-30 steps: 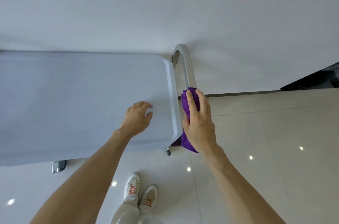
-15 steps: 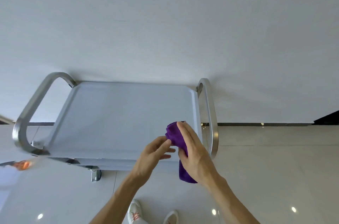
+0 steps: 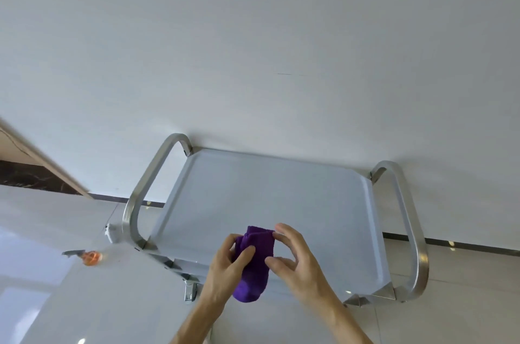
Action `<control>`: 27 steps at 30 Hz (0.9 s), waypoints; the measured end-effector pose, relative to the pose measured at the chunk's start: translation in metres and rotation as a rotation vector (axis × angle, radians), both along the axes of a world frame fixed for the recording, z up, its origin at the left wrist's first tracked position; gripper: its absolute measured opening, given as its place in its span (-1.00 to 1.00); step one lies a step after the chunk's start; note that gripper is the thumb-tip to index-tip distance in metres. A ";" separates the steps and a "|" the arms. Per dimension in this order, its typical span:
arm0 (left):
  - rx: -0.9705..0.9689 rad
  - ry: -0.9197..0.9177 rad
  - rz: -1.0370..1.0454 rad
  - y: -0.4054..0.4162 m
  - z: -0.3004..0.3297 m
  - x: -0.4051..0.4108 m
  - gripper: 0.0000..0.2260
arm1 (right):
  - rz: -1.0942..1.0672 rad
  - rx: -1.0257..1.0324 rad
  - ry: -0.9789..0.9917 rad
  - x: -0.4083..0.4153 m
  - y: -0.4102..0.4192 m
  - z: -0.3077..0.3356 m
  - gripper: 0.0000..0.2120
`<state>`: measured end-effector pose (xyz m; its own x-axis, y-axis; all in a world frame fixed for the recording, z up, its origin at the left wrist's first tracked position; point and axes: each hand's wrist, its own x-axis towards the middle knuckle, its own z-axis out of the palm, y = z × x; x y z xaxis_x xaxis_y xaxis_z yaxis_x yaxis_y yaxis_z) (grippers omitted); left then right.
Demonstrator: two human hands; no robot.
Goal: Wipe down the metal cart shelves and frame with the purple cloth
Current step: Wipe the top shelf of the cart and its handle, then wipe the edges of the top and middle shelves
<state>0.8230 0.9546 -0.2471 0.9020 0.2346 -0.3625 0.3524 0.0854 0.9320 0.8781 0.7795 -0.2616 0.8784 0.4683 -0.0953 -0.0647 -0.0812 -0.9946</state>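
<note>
Both hands hold the purple cloth bunched up in the air over the near edge of the metal cart's top shelf. The left hand curls its fingers and thumb round the cloth's left side, and the right hand pinches its upper right edge between thumb and fingertips. The lower end of the cloth hangs down between the two wrists, in front of the shelf's near rim. The top shelf is a flat pale tray with a raised lip, set against a white wall. A looped steel handle stands at each end: the left handle and the right handle. A caster shows under the near left corner. On the glossy tiled floor to the left lies a small orange object, too blurred to identify
</note>
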 end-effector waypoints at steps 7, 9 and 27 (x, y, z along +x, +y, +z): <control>0.074 -0.059 -0.050 0.144 0.003 -0.014 -0.87 | 0.028 -0.072 0.245 0.020 0.144 -0.008 -0.68; 0.128 -0.071 -0.016 0.189 0.007 -0.015 -0.88 | 0.062 -0.078 0.236 0.025 0.184 -0.004 -0.78; 0.887 -0.018 -0.209 0.337 -0.022 0.043 -0.49 | -0.012 -0.321 0.304 0.112 0.394 0.005 -0.83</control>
